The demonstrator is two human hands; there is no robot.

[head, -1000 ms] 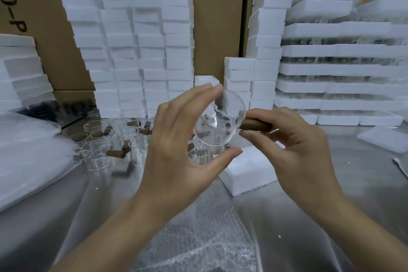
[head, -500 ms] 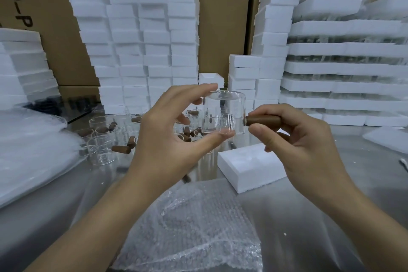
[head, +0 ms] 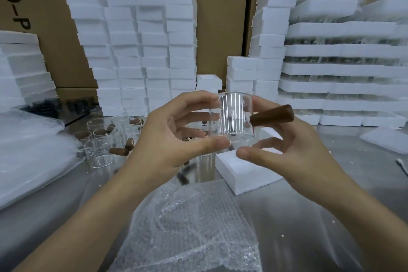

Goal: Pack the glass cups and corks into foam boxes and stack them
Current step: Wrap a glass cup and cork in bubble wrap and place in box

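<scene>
The glass cup [head: 235,117] is held in the air at the centre of the view, upright, above the table [head: 331,216]. The left hand [head: 167,139] pinches it from 9 o'clock, with fingers on the rim and the thumb under the base. The right hand [head: 298,150] cups the 3 o'clock side with its fingers half curled. A brown cork [head: 273,115] sticks out toward 3 o'clock between its index finger and the fingers below, and seems wedged there (whether it is fixed to the glass cannot be told).

An open foam box [head: 242,172] lies just below at 5 o'clock, with bubble wrap [head: 189,227] at 6 o'clock. More cups [head: 97,139] and corks stand at 9 o'clock, and stacked foam boxes [head: 141,40] rise at 12 o'clock.

The cup is probably light, thin-walled, smooth and easy to break. It is best held rim-to-base or round the wall, with gentle pressure. The cork looks light, with more grip than the glass. The foam would dent or crumble if squeezed, so the box is best lifted by its flat sides.
</scene>
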